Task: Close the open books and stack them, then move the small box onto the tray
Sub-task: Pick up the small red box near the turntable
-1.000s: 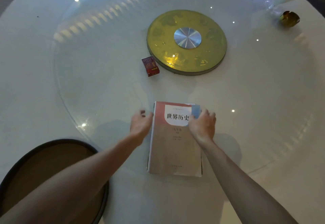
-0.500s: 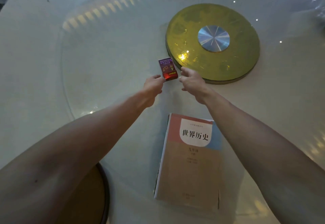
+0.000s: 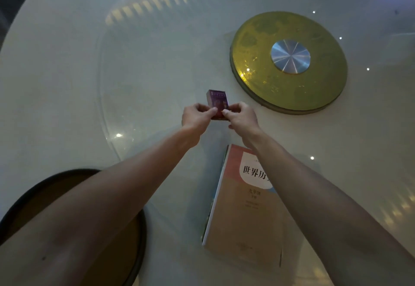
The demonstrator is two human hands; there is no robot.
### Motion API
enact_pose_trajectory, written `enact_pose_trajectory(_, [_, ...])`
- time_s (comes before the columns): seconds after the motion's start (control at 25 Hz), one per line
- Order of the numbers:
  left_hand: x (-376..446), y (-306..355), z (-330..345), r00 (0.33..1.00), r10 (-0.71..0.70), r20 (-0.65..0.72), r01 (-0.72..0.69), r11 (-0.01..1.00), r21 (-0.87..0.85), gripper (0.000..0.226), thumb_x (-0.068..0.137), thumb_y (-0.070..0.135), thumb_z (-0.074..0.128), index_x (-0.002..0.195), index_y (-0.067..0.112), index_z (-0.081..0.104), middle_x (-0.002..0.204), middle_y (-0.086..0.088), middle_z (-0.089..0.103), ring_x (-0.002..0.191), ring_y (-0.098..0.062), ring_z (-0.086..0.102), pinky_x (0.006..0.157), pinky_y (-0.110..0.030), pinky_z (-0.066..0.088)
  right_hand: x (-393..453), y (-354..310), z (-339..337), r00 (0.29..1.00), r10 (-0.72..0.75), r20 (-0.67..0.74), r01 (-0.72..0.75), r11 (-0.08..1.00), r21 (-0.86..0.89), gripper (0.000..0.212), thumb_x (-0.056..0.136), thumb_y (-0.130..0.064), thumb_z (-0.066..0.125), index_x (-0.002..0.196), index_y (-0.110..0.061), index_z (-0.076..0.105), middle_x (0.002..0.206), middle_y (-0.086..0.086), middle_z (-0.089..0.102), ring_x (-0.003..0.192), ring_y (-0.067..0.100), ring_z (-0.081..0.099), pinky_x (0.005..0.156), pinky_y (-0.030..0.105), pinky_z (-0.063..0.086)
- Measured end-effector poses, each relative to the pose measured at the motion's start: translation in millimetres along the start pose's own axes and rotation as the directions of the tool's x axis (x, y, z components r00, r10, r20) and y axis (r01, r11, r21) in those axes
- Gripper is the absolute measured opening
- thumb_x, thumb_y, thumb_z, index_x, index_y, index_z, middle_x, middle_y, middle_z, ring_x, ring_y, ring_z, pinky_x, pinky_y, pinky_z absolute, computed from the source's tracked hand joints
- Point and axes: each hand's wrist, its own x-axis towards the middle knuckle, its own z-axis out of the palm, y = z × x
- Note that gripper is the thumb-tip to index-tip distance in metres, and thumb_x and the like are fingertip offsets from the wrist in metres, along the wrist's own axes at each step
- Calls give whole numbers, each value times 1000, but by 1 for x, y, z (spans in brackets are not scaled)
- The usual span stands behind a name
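One small box (image 3: 219, 104), pinched by my left hand (image 3: 197, 117) and right hand (image 3: 241, 118). One closed textbook (image 3: 244, 214) at 6 o'clock; one round tray (image 3: 134, 240) at 8; one gold disc (image 3: 289, 61) at 2.

small box (image 3: 219, 104) pinched at its near end by left hand (image 3: 197, 117) and right hand (image 3: 242, 118) | closed books (image 3: 244, 205) stacked near the person | dark-rimmed tray (image 3: 139, 236) lower left under left forearm | gold disc (image 3: 289, 61) on table (image 3: 56, 83)

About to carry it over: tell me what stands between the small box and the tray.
Nothing visible. Both hands, left hand and right hand, hold the small box. The tray lies near left, partly hidden under the left forearm; the books lie off right.
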Motion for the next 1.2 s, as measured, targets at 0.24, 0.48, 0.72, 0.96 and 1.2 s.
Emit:
enact_pose_trajectory(0.24, [-49,-31,-80,994,-29,-102,19,996,-91,24,85,13,75,109,11,73,98,-9,75,85,-20,70,71,-28,50,-65,-15,55,990,-42,134,51,997,-62,30,93,-6,72,120,0,61,111,16,70,95,23,66,90,46,57])
enact_pose_trajectory(0.48, [-106,-68,-182,971,-35,-238,8,994,-112,29,87,22,77,111,6,74,101,-9,77,92,-23,73,83,-35,58,-146,-19,127,956,-84,279,118,987,-108,22,92,-9,72,111,-8,61,99,8,70,82,16,65,70,31,49])
enact_pose_trajectory(0.72, [-165,-136,-260,931,-63,-359,53,998,-38,21,86,26,77,104,15,76,96,2,76,88,-10,70,75,-25,55,-220,6,197,917,-68,394,171,957,-233,21,92,-18,72,111,-10,67,106,10,74,96,23,71,87,43,59])
enact_pose_trajectory(0.96, [-198,-213,-285,899,-248,-362,223,969,-110,9,85,24,78,88,23,68,90,-1,76,79,-13,71,67,-28,54,-259,44,232,870,-21,492,247,882,-400,28,98,-27,65,122,-15,73,112,-1,72,107,16,68,95,37,59])
enact_pose_trajectory(1.2, [-205,-241,-280,906,-348,-240,308,932,-190,18,89,12,73,104,11,65,95,-10,75,81,-20,75,70,-35,61,-265,56,234,847,11,531,281,840,-465,41,100,-27,63,138,-11,67,133,5,72,125,20,65,107,40,55])
